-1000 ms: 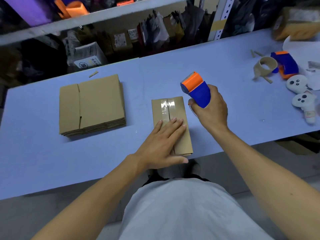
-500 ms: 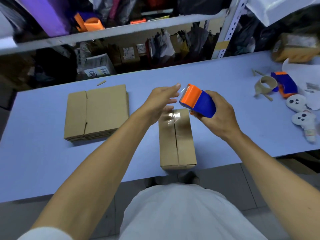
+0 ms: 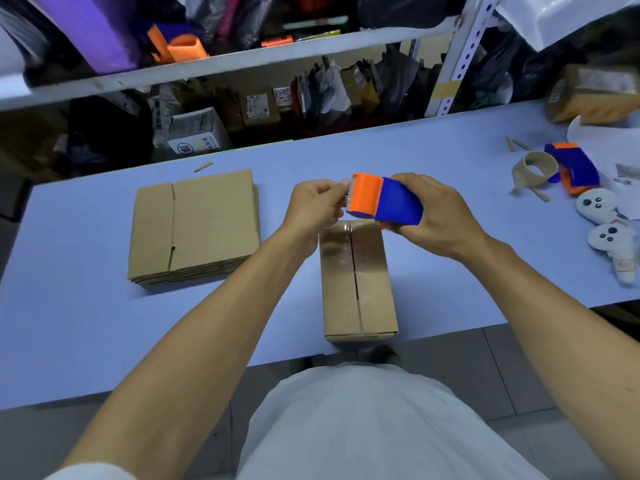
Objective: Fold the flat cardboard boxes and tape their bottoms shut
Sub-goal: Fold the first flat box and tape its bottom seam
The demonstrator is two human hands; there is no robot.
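Note:
A folded cardboard box (image 3: 358, 282) stands on the blue table (image 3: 86, 317) near its front edge, flaps up, with a strip of clear tape at the far end of its seam. Above its far end my right hand (image 3: 436, 216) grips a blue and orange tape dispenser (image 3: 384, 200). My left hand (image 3: 317, 207) pinches at the dispenser's orange toothed end, where the tape's loose end sits. A stack of flat cardboard boxes (image 3: 194, 226) lies to the left.
At the right lie an empty tape core (image 3: 533, 168), a second blue and orange dispenser (image 3: 575, 168) and two white ghost-shaped toys (image 3: 602, 220). A taped parcel (image 3: 595, 95) sits at the far right. Metal shelving full of goods runs behind the table.
My left hand lifted off the box's top, rose to the dispenser and now pinches at its front edge. The right hand turned the dispenser sideways above the box.

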